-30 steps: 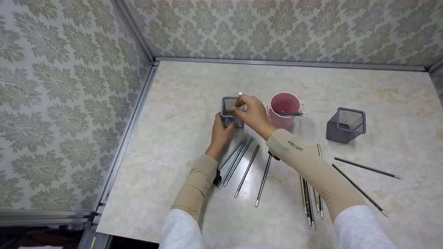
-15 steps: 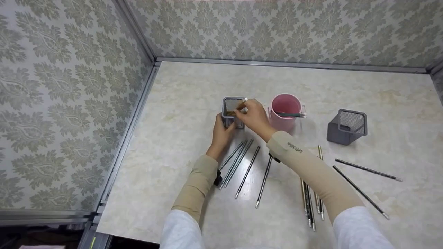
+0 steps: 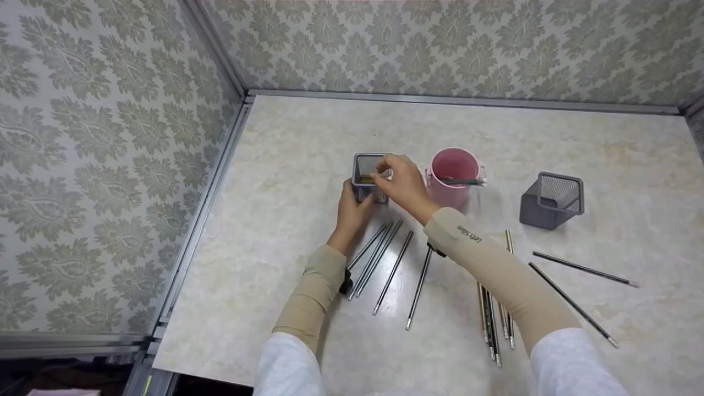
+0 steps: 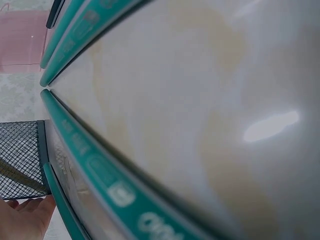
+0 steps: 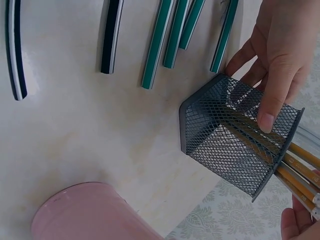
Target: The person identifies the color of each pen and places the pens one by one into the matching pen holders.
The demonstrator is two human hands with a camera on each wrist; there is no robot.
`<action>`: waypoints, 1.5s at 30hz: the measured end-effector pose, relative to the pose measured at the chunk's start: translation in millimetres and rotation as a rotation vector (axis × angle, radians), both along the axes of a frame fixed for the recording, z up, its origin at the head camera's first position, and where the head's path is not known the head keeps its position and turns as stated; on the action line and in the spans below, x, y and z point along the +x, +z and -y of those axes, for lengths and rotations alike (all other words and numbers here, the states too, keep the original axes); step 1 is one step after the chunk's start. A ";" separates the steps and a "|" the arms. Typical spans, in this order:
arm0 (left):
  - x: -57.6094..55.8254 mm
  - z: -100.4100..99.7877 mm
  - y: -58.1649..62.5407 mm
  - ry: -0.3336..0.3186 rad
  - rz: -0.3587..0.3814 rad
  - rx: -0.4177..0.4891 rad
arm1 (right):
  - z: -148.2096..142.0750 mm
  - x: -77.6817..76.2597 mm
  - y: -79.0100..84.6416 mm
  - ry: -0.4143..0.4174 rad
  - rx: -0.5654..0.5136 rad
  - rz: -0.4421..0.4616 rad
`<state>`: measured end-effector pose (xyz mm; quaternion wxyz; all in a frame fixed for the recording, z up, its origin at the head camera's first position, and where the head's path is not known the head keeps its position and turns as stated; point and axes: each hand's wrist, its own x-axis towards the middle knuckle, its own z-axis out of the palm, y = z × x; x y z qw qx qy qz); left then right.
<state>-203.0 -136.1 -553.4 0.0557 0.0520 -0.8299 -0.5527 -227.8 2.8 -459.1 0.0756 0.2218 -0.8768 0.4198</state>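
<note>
White pencil tip no longer seen above the right hand [image 3: 405, 180]; gold pencil [image 5: 300, 170] likely almost seated in mesh holder [image 5: 225, 152]. Holder clamped by left hand's [image 3: 352, 215] fingers, at 9 o'clock from pink bucket [image 3: 448, 194]. Right fingers' grip can't be told: cropped at 4 o'clock, right wrist view.

A bucket [image 3: 450, 194] stands between a left holder [image 3: 361, 193] and a right holder [image 3: 534, 213], pencils [image 3: 393, 273] lying before them.
</note>
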 end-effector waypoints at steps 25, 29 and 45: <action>-2.4 0.0 -0.1 0.020 0.026 -0.005 | -11.7 2.6 7.3 -0.019 -0.155 -0.222; -3.1 0.1 0.2 0.026 0.024 0.000 | -17.4 5.3 9.5 -0.025 -0.196 -0.311; -3.6 -0.8 4.2 0.020 0.048 -0.027 | -34.8 19.2 14.3 -0.013 -0.240 -0.430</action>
